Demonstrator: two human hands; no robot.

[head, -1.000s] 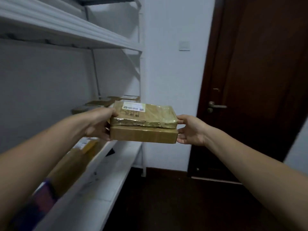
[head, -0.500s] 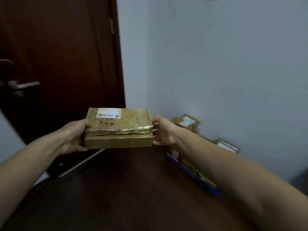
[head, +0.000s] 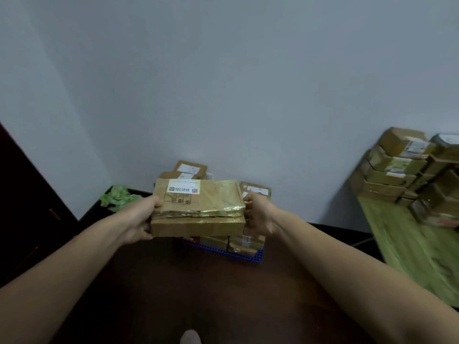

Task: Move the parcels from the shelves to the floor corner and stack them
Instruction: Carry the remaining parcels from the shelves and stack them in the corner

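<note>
Two carried parcels [head: 197,209], a tape-wrapped one lying on a plain brown one, are held level between both hands above the dark floor [head: 223,294], just in front of the floor-corner stack [head: 190,170]. The left hand [head: 141,220] is clamped on the left end, thumb laid over the top edge. The right hand [head: 258,214] is wrapped around the right end, its fingers largely hidden behind the load. Within the last second the shelves have been left behind and the view has been swung past the door to the corner, where parcels already delivered are seen on a blue mat [head: 248,256]. The carry is judged nearly complete; lowering and squaring onto the stack remain. More boxes [head: 397,165] are piled on a green bench [head: 409,256] at right.
</note>
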